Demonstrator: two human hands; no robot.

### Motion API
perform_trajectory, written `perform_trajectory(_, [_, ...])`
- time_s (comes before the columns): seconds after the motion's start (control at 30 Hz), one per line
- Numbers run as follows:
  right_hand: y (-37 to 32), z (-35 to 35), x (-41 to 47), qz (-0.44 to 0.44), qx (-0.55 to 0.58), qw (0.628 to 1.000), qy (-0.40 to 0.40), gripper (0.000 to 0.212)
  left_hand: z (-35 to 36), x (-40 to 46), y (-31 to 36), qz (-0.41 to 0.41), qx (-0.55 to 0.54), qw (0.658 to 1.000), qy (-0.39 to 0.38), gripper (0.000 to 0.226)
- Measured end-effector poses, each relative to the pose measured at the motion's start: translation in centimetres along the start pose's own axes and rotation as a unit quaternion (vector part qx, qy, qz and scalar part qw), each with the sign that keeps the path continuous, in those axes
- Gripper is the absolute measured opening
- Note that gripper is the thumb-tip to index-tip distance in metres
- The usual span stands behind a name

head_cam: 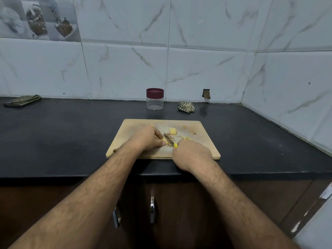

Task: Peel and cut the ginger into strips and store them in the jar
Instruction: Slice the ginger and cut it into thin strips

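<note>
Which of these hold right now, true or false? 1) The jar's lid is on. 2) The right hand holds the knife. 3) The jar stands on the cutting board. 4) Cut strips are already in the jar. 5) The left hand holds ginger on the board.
1) True: the jar has its dark red lid on.
2) True: the right hand grips the knife.
3) False: it stands on the counter behind the cutting board.
4) False: the jar looks empty; strips lie on the board.
5) True: the left hand pins the ginger.
</note>
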State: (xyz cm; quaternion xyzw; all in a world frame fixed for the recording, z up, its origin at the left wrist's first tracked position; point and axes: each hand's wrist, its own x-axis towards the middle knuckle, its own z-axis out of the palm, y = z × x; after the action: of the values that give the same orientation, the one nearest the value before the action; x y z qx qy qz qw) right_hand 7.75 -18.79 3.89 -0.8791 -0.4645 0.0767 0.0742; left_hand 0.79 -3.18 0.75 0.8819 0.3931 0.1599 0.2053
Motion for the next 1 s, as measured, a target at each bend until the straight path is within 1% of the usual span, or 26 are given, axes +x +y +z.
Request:
perform_trajectory(0.33, [-0.5, -0.1, 0.0, 0.001, -0.013, 1.0, -0.025, 0.034, -0.4, 0.5, 0.1, -0.004, 0.028, 0.999, -0.028, 0.03])
perform_trajectory(0.7, [0.1, 0.2, -0.4, -0.008, -0.016, 0.999, -0.047, 0.031, -0.7, 0.2, 0.9, -0.001, 0.058, 0.997, -0.045, 0.029])
perform_trajectory(0.9, [1.2, 1.0, -2.3, -0.005, -0.043, 0.998, -0.04, 0.024, -0.8, 0.1, 1.1, -0.004, 0.057, 0.997, -0.054, 0.029])
perform_trajectory(1.0, [1.6, 0.9, -2.7, 0.002, -0.037, 0.999, -0.034, 0.024, -0.9, 0.0, 1.1, -0.005, 0.058, 0.997, -0.053, 0.031])
